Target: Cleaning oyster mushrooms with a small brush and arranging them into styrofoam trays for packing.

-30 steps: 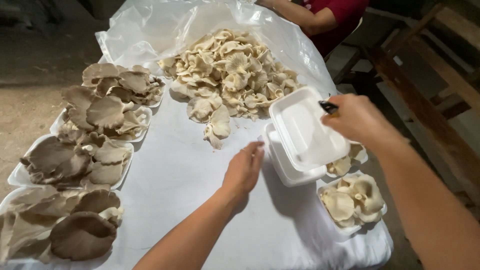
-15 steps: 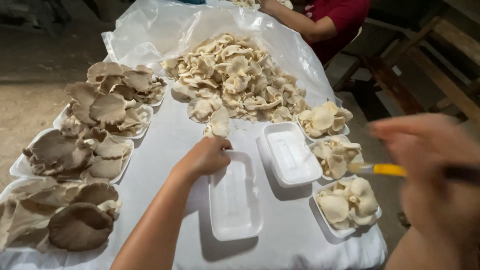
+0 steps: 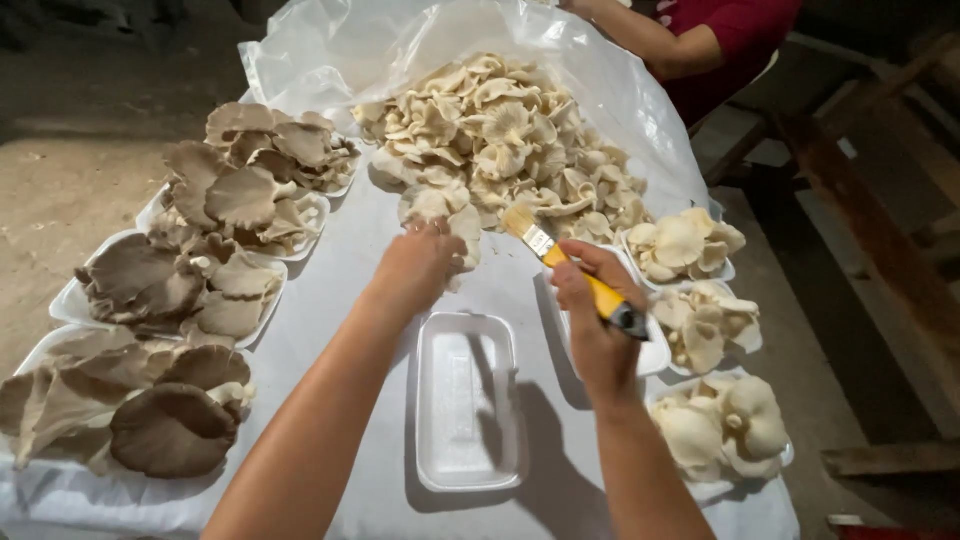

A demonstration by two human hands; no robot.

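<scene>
My left hand (image 3: 418, 265) reaches to the near edge of a big heap of pale oyster mushrooms (image 3: 500, 140) and closes around a mushroom cluster (image 3: 440, 208). My right hand (image 3: 592, 310) grips a yellow-handled paintbrush (image 3: 570, 268), its bristles pointing up-left toward the heap. An empty white foam tray (image 3: 468, 400) lies on the white plastic sheet between my forearms. A second empty foam tray (image 3: 652, 352) sits mostly hidden under my right hand.
Foam trays piled with grey-brown mushrooms (image 3: 170, 290) line the left side. Three trays of white mushrooms (image 3: 705, 320) stand on the right. Another person in a red shirt (image 3: 700, 40) sits at the far end. Wooden furniture (image 3: 860, 220) stands to the right of the table.
My left hand left the empty tray and moved up to the heap, taking hold of a cluster. My right hand came in from the right with the brush, now over the second tray.
</scene>
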